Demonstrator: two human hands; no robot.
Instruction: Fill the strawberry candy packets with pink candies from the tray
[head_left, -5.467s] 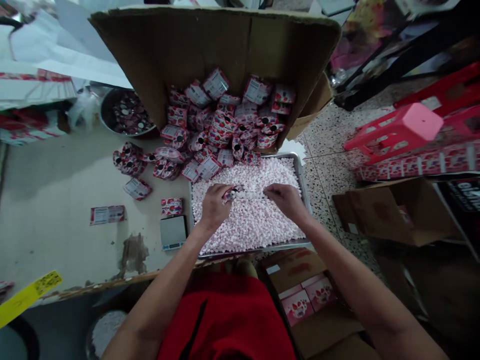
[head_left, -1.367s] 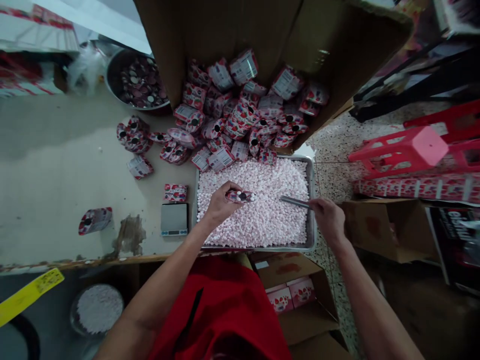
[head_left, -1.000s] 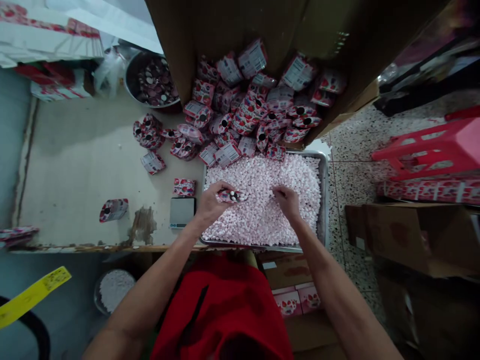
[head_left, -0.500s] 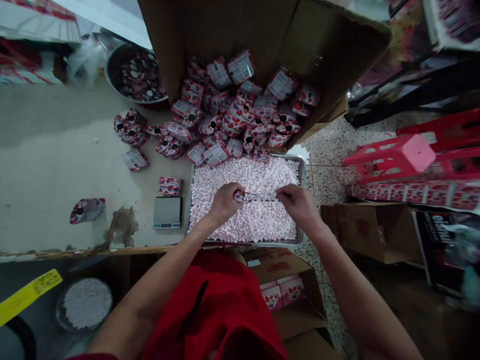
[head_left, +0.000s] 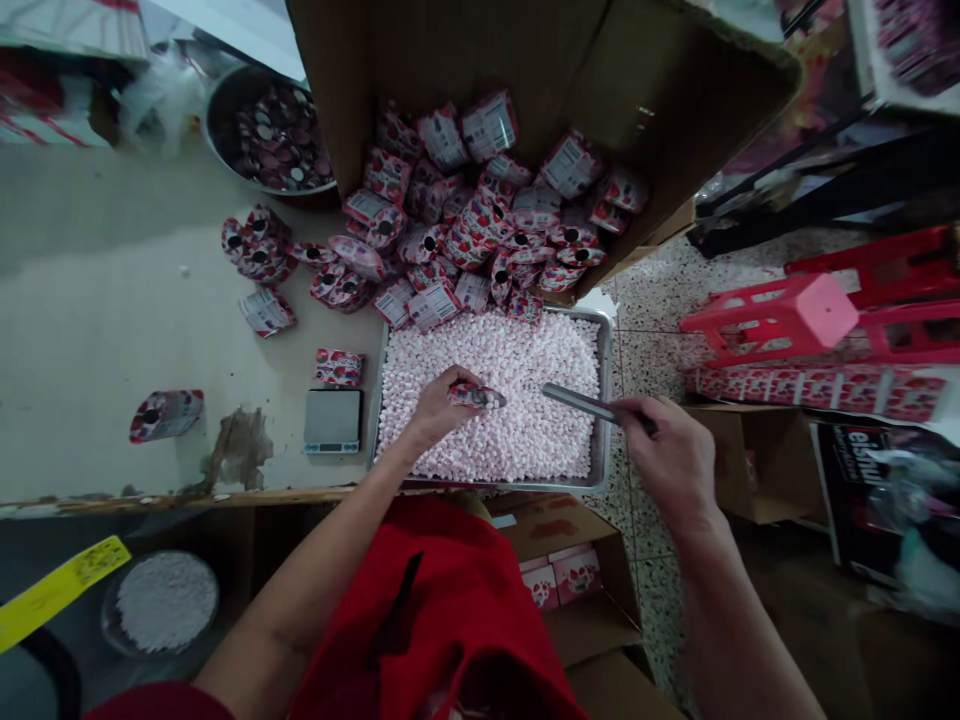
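Observation:
My left hand (head_left: 437,412) is closed around a small red-and-white printed packet (head_left: 471,396), held over the pellets with its end facing right. White pellets seem to show at that end. In my right hand (head_left: 675,455) is a narrow metal scoop (head_left: 581,402), shaped like a trough, gripped at its dark end. Its tip points left above the pellets, apart from the packet. Below both hands, a metal tray (head_left: 606,360) holds a thick layer of small whitish-pink pellets (head_left: 487,450).
Many printed packets (head_left: 480,230) spill from a cardboard box (head_left: 697,120) behind the tray. Left of the tray sit a small scale (head_left: 332,418), a packet (head_left: 339,366) and another packet (head_left: 166,415). A metal bowl (head_left: 217,140) holds round pieces. Pink stools (head_left: 780,315) lie at right.
My right hand has drawn the scoop rightward, out of the packet's end, and now holds it off to the right. My left hand has shifted slightly left with the packet.

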